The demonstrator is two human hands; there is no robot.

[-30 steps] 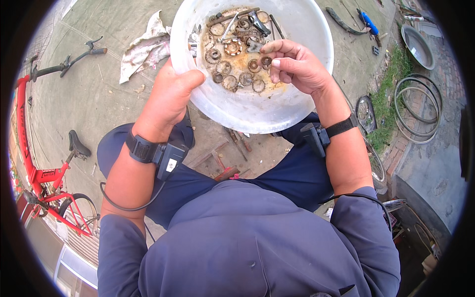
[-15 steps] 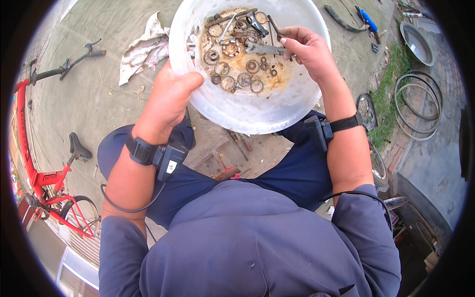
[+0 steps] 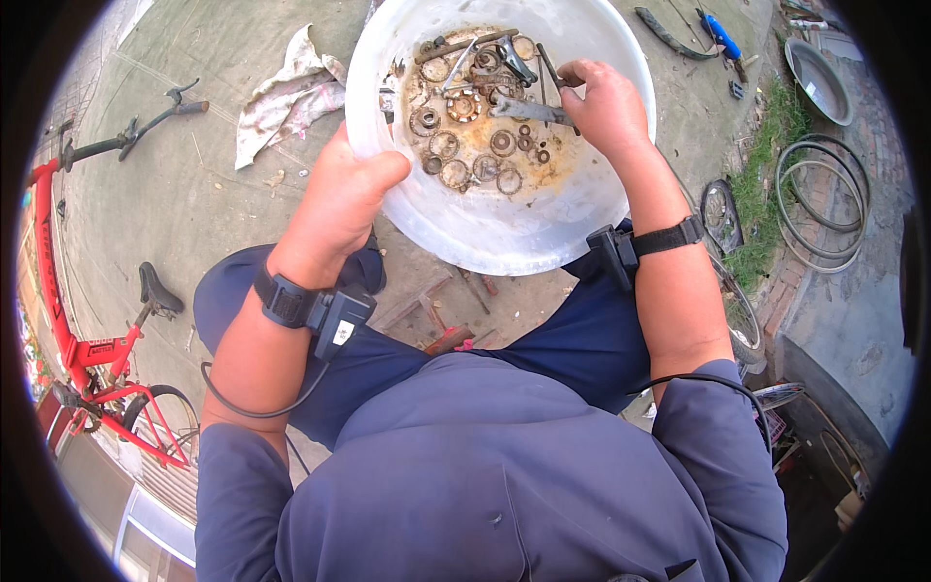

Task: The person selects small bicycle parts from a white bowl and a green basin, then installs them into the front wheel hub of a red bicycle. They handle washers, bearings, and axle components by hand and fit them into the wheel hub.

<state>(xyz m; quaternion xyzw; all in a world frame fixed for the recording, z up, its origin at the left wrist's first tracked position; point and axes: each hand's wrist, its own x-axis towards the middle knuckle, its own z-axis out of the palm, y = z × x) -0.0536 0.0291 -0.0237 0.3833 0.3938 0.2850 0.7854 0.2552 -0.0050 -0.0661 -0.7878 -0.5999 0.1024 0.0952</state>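
Note:
My left hand grips the left wall of a large whitish plastic basin; its thumb lies along the outside and part of its fingers is hidden. Over the basin's right side, my right hand has its fingers closed at the lower end of a thin dark rod; the fingertips are partly hidden. Close below those fingers lies a flat grey wrench. Greasy rings and gears fill the basin's stained bottom, among them a toothed bearing ring, a black lever-like part and a long brown bar.
A red bicycle stands at the left. A stained cloth lies beside the basin. To the right are a metal bowl, bicycle tyres and a blue-handled tool. Wooden pieces lie between my knees.
The basin, with the parts in it, has shifted slightly right and towards me. Both hands moved along with it. My right hand's fingers are more curled down at the rod.

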